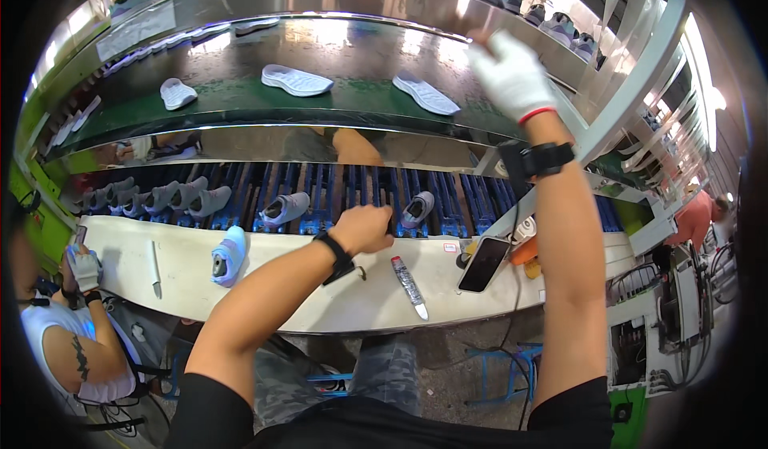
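Note:
My bare left hand [364, 229] is closed over the near edge of the blue-slatted conveyor [364, 189]. A dark bit shows at its fingertips, too little to name. Just right of it a grey-purple shoe [418, 209] rests on the slats. Another grey shoe [286, 208] lies to its left. My right hand [512, 73], in a white glove with a red cuff, is raised at the far right of the upper shelf; its fingers are blurred, and whether they hold anything is unclear. The nearest white sole [426, 95] lies left of it on the green belt [360, 113].
On the cream bench [352, 281] lie a brush with a wrapped handle [408, 287], a phone [484, 263], a white knife-like tool [155, 267] and a pale blue shoe [229, 255]. More soles [296, 80] sit on the upper belt. A co-worker [76, 337] sits at left.

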{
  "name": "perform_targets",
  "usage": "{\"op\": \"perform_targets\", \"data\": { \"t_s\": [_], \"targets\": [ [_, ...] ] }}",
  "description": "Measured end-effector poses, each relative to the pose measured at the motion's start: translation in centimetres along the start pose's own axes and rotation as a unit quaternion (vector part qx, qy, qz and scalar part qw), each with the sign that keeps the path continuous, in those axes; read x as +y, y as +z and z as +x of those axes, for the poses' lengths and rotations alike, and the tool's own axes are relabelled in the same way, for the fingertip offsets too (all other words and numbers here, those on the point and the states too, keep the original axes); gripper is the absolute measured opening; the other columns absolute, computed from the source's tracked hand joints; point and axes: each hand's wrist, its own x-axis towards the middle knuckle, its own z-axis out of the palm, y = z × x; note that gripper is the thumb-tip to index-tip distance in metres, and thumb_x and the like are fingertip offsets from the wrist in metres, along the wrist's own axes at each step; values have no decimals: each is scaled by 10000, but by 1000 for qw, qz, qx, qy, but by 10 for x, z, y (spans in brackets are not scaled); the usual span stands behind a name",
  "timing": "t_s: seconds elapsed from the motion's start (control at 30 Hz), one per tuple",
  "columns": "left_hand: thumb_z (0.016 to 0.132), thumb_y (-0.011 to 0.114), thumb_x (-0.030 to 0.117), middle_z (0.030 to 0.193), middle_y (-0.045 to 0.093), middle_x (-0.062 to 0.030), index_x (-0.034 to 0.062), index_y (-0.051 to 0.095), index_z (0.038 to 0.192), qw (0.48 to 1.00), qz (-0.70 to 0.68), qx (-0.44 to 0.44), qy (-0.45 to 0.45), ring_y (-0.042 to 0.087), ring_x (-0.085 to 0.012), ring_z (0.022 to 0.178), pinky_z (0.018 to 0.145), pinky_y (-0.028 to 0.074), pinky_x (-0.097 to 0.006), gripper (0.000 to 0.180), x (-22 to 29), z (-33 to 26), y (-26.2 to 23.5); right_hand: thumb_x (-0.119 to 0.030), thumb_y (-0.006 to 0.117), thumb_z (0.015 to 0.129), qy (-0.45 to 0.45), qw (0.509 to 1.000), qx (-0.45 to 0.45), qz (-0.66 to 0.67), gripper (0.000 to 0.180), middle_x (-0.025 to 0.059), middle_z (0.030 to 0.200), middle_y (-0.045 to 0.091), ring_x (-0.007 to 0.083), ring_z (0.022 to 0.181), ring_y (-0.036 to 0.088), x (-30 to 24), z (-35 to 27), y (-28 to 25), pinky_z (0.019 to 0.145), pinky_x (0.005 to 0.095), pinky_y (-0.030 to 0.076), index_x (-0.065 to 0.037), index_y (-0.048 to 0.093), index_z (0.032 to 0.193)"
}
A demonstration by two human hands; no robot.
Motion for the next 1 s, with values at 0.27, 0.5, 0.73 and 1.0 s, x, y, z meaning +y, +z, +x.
{"op": "perform_targets", "data": {
  "t_s": [0.27,0.5,0.73,1.0],
  "targets": [
    [898,770,425,1324,734,-279,57,565,1471,998,10,-15,-67,743,-452,1209,1010,593,-594,712,13,165,99,-587,746,917,127,973,-182,-66,669,237,1361,735,424,1261,705,27,-50,72,1122,486,537,-126,731,1401],
    [968,756,453,1330,750,-236,99,540,1488,992,-35,-31,-117,753,-464,1197,951,613,-618,666,2,199,141,-454,849,886,116,986,-115,-28,490,220,1196,786,370,1096,767,26,-51,77,1018,429,582,-89,808,1210],
    [816,833,446,1126,807,-221,105,692,1390,976,-210,-57,19,801,-368,1007,910,623,-457,682,-21,33,17,-580,861,836,132,981,-138,26,547,209,1081,807,379,1020,781,42,-53,74,950,428,602,-67,835,1025],
    [923,768,349,1237,748,-209,89,774,1305,978,-173,82,-86,724,-399,1157,1041,572,-483,462,-84,-229,24,-504,929,847,25,995,-79,54,492,173,994,793,295,908,776,10,-69,75,871,390,612,-46,830,1001]
  ]
}}
